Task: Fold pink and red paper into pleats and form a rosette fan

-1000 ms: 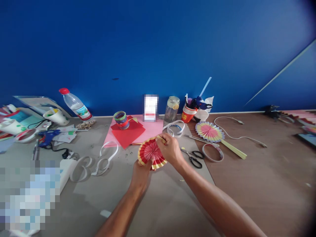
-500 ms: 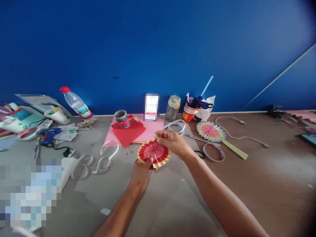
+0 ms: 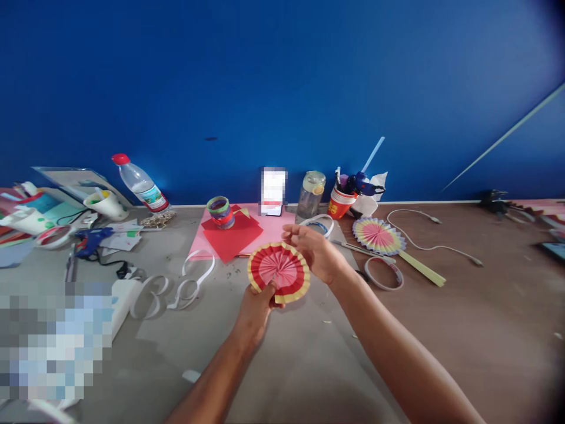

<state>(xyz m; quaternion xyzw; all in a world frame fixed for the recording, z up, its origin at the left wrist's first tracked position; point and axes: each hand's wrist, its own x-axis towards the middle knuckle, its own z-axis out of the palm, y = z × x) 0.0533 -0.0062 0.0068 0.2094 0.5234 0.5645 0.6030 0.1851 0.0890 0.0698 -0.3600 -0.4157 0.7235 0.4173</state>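
Note:
A round folded paper fan (image 3: pixel 279 272), red and pink with a yellow rim, is held up above the grey table (image 3: pixel 286 359). My left hand (image 3: pixel 258 306) pinches it from below, fingers closed on its lower edge. My right hand (image 3: pixel 315 252) is beside the fan's upper right edge with fingers partly spread, touching or just off the rim. Red and pink paper sheets (image 3: pixel 233 238) lie behind the fan.
A pastel paper fan with a stick (image 3: pixel 379 235) lies to the right, near a tape ring (image 3: pixel 384 272) and a white cable (image 3: pixel 435 244). A cup of pens (image 3: pixel 341 203), a jar (image 3: pixel 310 194), a bottle (image 3: pixel 140 185), a blue glue gun (image 3: pixel 88 242) and white ribbon loops (image 3: pixel 185 285) crowd the back and left.
The fan has opened into a full circle and turned more upright. My right hand let go of the stick end and moved up to the fan's right rim, fingers opening.

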